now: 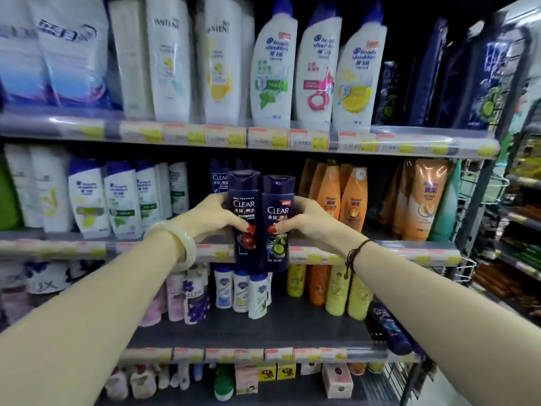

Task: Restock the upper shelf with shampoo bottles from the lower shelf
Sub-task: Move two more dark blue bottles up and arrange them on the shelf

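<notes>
Two dark blue Clear shampoo bottles stand upright side by side in front of the middle shelf. My left hand (215,216) grips the left bottle (244,186), which has a red label picture. The right bottle (278,190), with a green lime picture, is held by my right hand (306,219). Both bottles hang in the air, their bases below the middle shelf edge (380,253). More Clear bottles (218,174) stand behind them on that shelf. The lower shelf (263,332) holds small white and yellow bottles.
The top shelf (263,136) carries large white Pantene and Head & Shoulders bottles and dark blue bottles at the right. Orange bottles (351,197) stand right of my hands, white ones (117,200) to the left. A dark bottle (389,329) lies on the lower shelf's right end. Wire racks flank the right side.
</notes>
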